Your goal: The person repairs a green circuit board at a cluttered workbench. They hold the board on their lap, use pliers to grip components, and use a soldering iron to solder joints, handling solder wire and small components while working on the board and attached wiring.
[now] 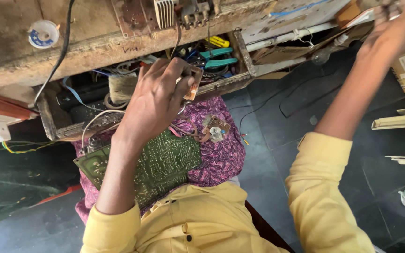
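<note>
One head camera, looking steeply down

It sits close above the person's lap and the open drawer [132, 100] of a workbench [94, 42], floor [277, 140] to the right.

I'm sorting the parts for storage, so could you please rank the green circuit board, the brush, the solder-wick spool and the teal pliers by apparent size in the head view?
1. Green circuit board
2. Teal pliers and brush: similar, both partly hidden
3. Spool
</note>
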{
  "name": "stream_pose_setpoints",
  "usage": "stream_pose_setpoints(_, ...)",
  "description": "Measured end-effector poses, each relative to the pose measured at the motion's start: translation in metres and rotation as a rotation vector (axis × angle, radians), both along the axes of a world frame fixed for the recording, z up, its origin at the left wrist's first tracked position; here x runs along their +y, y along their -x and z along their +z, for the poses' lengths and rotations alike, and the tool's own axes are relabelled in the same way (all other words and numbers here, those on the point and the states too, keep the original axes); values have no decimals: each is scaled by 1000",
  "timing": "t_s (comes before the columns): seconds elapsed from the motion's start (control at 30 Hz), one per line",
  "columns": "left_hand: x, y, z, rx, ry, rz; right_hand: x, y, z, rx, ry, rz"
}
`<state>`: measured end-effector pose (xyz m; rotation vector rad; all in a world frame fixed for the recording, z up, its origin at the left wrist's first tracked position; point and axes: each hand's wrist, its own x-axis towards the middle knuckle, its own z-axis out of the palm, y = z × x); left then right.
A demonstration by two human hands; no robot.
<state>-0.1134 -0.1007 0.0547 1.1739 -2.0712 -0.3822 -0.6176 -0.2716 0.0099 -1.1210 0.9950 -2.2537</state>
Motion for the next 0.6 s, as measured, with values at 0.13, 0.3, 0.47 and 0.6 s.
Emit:
stream_pose_setpoints(0.13, 6, -9, 13, 72, 1, -1, 68, -91, 16, 198, -51, 172)
stream_pose_setpoints(0.3, 7, -2, 20, 85, 0, 5, 148, -234, 40, 927, 20, 187)
stream_pose_setpoints(0.47, 5, 9, 25, 122, -16, -16, 156, -299, 46, 1138, 120, 259)
stream_pose_setpoints(0.6, 4, 4, 27, 152, -29, -29, 153, -303, 43, 1167, 140, 240)
